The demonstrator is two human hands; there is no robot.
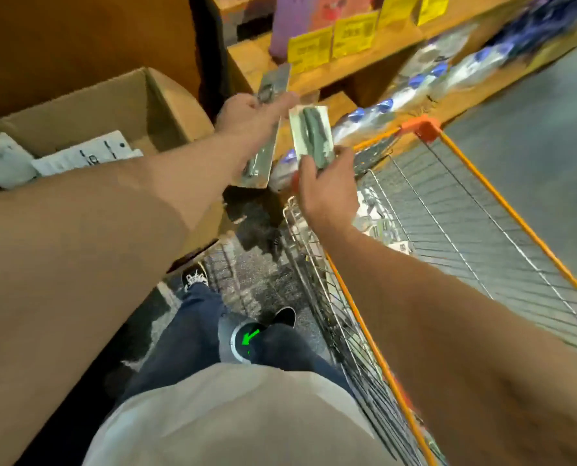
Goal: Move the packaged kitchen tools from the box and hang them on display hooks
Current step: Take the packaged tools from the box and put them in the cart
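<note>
My left hand grips a long carded kitchen tool package that runs from above the hand down past my wrist. To its right, my right hand holds a shorter package with a dark green tool by its lower end. Both packages are raised in front of the wooden shelving. An open cardboard box sits at the left with white packaged items lying inside. No display hooks can be made out in the blurred view.
A wire shopping cart with an orange rim stands to the right, holding some packages. Wooden shelves carry yellow price tags and blue-capped packaged goods. My legs and shoes stand on a speckled floor between box and cart.
</note>
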